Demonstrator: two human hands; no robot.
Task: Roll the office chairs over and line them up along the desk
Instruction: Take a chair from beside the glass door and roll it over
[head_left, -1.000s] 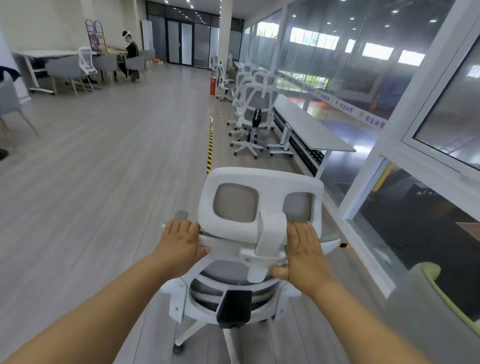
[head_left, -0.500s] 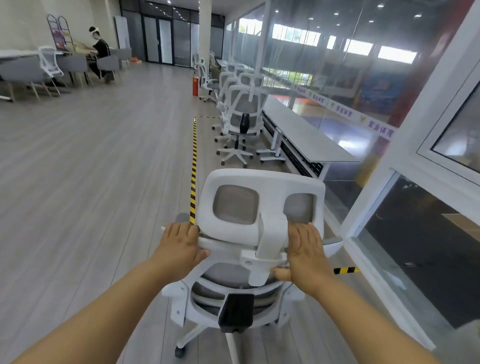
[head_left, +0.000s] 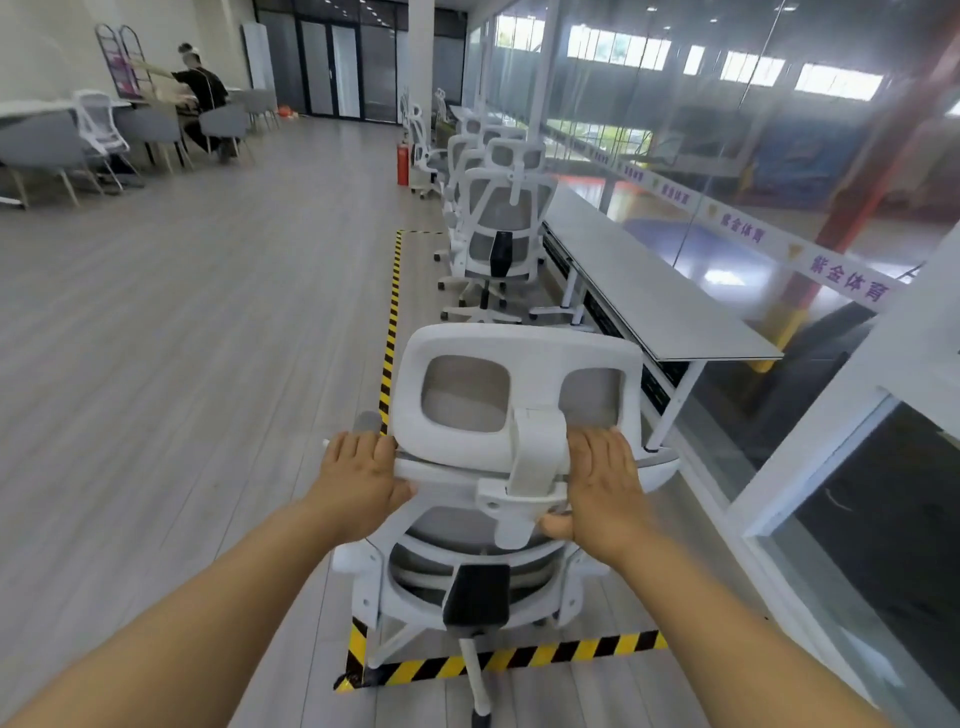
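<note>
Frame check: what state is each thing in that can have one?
pushed chair: upright, base over the striped floor tape.
left hand: grips the chair's backrest top.
right hand: grips the backrest top beside the headrest post.
desk: standing along the glass wall.
row of chairs: parked along the desk, backs to the camera.
fire extinguisher: upright on the floor.

Fire extinguisher (head_left: 402, 164), striped floor tape (head_left: 391, 322)

On the white mesh-backed office chair (head_left: 519, 364), the backrest hides the seat (and most castors); the bottom edge crops the nearest base leg.
</note>
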